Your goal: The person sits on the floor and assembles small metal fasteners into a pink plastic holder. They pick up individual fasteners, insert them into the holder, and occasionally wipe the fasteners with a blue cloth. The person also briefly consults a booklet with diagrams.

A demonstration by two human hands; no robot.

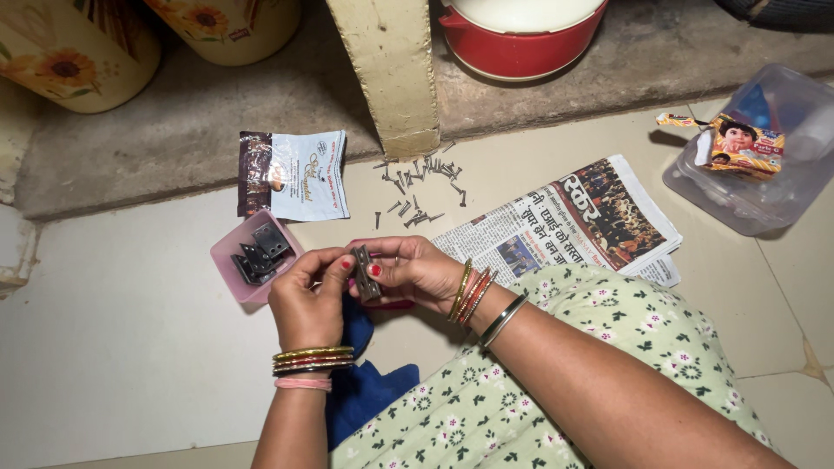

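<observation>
Both hands pinch one small metal hinge above the floor.
Brown-and-white packet at 11 o'clock; newspaper at 2 o'clock.

Red pot cropped at top

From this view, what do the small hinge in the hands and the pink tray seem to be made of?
The hinge, pinched between the left hand and right hand, looks like metal with a dull grey-brown finish: thin, flat, faintly glinting. The pink tray looks like plastic: even matte colour, thin moulded walls. The hinges in it appear to be similar dark metal.
</observation>
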